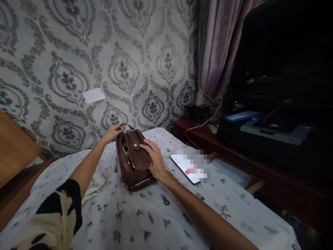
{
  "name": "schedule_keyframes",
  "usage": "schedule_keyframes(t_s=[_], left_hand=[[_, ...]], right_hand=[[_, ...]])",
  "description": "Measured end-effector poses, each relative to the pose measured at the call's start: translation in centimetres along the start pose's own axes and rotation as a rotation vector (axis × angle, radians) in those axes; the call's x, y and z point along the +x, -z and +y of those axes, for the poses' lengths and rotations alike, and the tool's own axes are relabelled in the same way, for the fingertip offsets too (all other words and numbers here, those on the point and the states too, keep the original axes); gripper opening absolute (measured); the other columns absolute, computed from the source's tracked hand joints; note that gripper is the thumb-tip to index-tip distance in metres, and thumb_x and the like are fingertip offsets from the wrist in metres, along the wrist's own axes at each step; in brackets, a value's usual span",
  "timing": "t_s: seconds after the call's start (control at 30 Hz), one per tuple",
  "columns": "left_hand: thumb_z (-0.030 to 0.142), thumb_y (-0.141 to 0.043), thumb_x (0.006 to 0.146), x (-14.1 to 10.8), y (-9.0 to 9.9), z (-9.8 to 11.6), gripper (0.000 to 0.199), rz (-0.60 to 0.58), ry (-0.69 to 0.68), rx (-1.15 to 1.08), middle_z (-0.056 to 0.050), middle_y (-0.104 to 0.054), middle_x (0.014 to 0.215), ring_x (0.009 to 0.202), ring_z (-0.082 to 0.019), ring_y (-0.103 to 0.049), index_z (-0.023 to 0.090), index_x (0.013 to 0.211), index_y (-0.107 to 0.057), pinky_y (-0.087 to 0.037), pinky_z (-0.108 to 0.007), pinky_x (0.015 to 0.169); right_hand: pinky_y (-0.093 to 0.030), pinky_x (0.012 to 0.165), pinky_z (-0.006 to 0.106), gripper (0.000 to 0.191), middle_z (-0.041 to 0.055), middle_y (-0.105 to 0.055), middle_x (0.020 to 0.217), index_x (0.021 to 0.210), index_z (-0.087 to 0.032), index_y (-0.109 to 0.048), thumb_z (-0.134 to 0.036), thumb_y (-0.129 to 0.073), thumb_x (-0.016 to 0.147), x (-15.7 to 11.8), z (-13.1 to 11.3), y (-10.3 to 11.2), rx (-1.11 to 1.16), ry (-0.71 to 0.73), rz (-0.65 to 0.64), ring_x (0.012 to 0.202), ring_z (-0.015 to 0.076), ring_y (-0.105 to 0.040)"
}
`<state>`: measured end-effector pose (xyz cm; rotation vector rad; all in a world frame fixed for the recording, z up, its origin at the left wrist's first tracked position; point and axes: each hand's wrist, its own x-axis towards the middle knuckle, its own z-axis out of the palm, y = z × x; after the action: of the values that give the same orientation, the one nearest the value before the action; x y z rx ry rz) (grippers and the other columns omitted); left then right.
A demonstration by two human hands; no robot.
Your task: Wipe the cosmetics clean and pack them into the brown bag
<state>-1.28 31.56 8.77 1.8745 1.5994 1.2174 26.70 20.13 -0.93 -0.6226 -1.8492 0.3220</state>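
A brown leather bag (142, 163) lies on the patterned bedspread, its carry handle (127, 125) at the far end. Along its left side a gold-toothed zipper (127, 152) gapes, with dark contents partly visible inside. My left hand (114, 132) is closed in a pinch at the bag's upper left edge, near the handle's base; the exact part between the fingertips is hidden. Across the right side of the bag lies my right hand (156, 159), fingers stretched out over the front pocket and one fingertip close to the round snap (135, 146).
A lit phone (182, 168), partly blurred out, lies right of the bag. White crumpled cloth or paper (96, 182) is on the left. A dark red table (192, 130) with cables and a large dark screen (275, 76) stands at right. The patterned wall (161, 73) rises behind.
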Motion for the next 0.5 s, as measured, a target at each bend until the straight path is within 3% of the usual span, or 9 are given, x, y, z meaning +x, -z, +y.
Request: schedule_keyframes(t_s=[0.17, 0.27, 0.5], left_hand=[[0.033, -0.069, 0.070, -0.1, 0.4, -0.7, 0.017, 0.074, 0.023, 0.109, 0.001, -0.058, 0.057, 0.077, -0.023, -0.060, 0.020, 0.061, -0.062, -0.041, -0.028, 0.066], [0.031, -0.068, 0.073, 0.0, 0.1, -0.6, 0.018, 0.124, 0.029, 0.149, -0.002, -0.063, 0.065, 0.085, -0.024, -0.061, 0.020, 0.061, -0.060, -0.042, -0.030, 0.072], [0.040, -0.062, 0.075, -0.6, -1.1, -0.4, 0.018, 0.157, 0.023, 0.085, -0.005, -0.071, 0.077, 0.088, -0.026, -0.063, 0.022, 0.071, -0.061, -0.045, -0.033, 0.076]], right_hand=[[-0.033, 0.119, 0.049, 0.048, 0.0123, -0.048, 0.150, 0.137, -0.021, -0.057, -0.040, -0.054, 0.093, -0.1, 0.0, 0.0, -0.001, -0.004, -0.008, 0.142, 0.0293, -0.039], [-0.032, 0.119, 0.049, 0.050, 0.0117, -0.046, 0.151, 0.139, -0.022, -0.056, -0.042, -0.052, 0.094, -0.1, 0.0, -0.1, -0.019, -0.004, -0.014, 0.143, 0.0291, -0.038], [-0.033, 0.119, 0.049, 0.049, 0.0119, -0.045, 0.152, 0.140, -0.022, -0.055, -0.033, -0.052, 0.093, -0.3, 0.2, -0.5, -0.062, 0.018, 0.008, 0.143, 0.0286, -0.038]])
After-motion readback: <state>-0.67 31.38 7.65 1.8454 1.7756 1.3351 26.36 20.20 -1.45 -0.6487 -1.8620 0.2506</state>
